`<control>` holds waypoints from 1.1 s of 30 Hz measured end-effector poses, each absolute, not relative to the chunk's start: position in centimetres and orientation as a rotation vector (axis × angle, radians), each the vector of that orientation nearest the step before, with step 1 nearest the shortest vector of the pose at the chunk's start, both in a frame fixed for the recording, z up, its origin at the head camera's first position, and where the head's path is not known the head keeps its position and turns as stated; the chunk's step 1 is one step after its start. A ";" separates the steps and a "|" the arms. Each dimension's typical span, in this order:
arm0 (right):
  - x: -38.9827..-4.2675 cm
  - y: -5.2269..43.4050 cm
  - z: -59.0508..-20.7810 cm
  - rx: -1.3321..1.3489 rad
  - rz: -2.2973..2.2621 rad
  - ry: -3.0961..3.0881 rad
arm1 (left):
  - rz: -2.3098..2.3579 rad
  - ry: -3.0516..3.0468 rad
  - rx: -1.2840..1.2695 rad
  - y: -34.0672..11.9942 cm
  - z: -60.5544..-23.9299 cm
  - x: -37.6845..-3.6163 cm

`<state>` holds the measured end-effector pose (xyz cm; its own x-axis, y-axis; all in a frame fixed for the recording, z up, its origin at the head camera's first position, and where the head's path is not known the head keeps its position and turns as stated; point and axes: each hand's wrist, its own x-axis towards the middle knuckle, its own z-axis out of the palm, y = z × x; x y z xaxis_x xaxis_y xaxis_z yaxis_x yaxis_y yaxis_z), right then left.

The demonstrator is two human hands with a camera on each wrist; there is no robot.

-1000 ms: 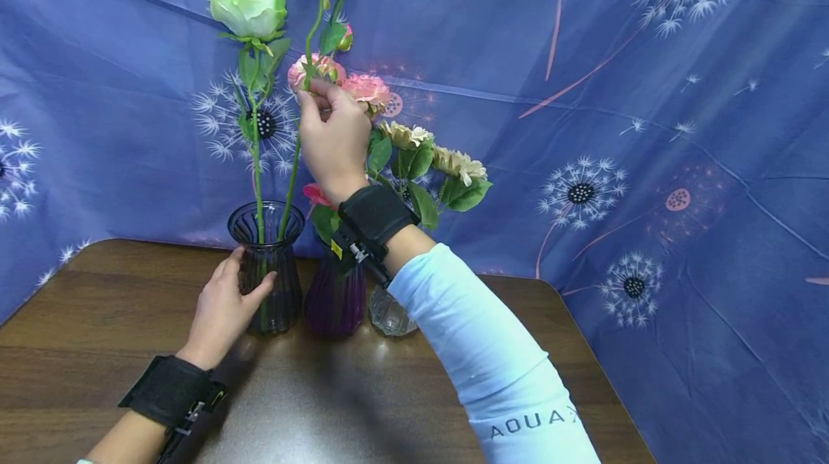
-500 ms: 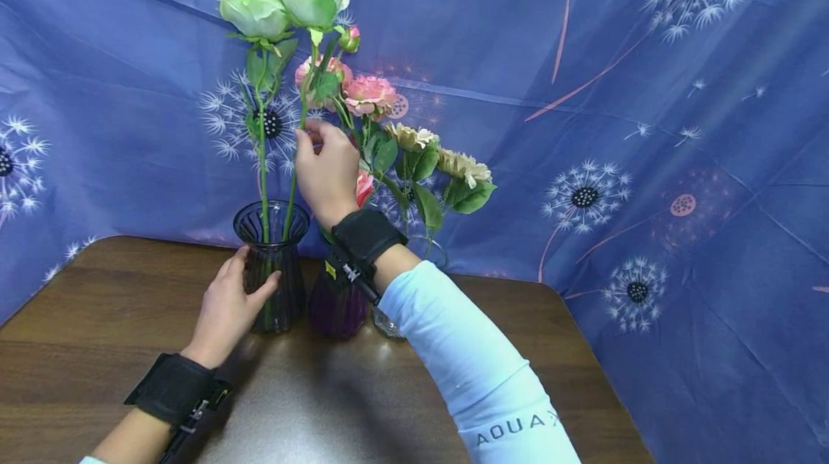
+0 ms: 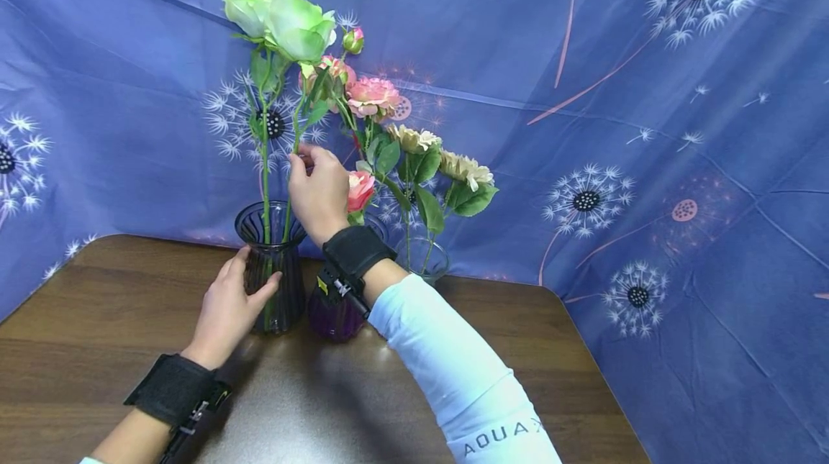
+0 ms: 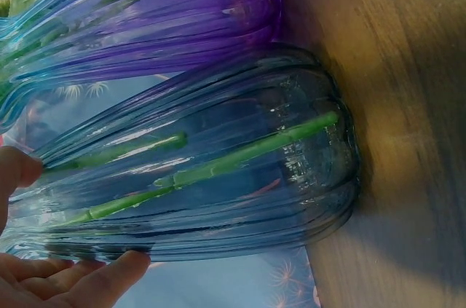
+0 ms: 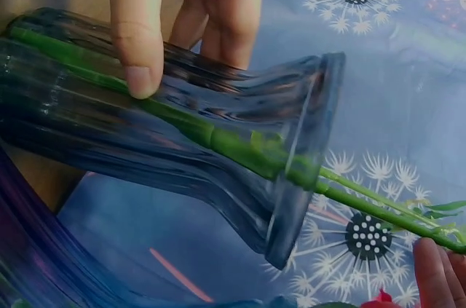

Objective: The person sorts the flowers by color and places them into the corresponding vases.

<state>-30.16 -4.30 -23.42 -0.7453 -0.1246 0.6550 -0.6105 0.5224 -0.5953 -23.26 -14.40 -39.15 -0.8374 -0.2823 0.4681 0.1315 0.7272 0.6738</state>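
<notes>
My left hand [image 3: 223, 298] grips the smoky grey glass vase [image 3: 285, 298], thumb on one side and fingers on the other. Above its rim, my right hand [image 3: 320, 190] pinches the green stem of a pale green rose [image 3: 301, 26]. That bloom overlaps a second pale green rose [image 3: 242, 11], whose stem also stands in the grey vase. Through the glass in the left wrist view, one stem [image 4: 247, 155] reaches close to the base, while a shorter-looking stem end [image 4: 138, 149] hangs about halfway down. The right wrist view shows both stems [image 5: 378, 210] leaving the flared mouth.
Right beside it stands a purple vase [image 3: 333, 316] with pink flowers [image 3: 374, 96], partly hidden by my right wrist. A clear glass vase [image 3: 435, 262] with cream flowers [image 3: 463, 167] is farther right. The wooden table [image 3: 311, 406] meets a blue dandelion-print cloth [image 3: 492, 39] behind.
My right hand has moved down with the rose, and its bloom has dropped from the top edge to beside the other rose. My left hand has stayed on the grey vase.
</notes>
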 end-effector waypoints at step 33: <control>-30.4 -5.7 -26.4 0.446 0.940 -2.469 | -0.989 -2.364 0.099 -14.4 -39.2 -23.2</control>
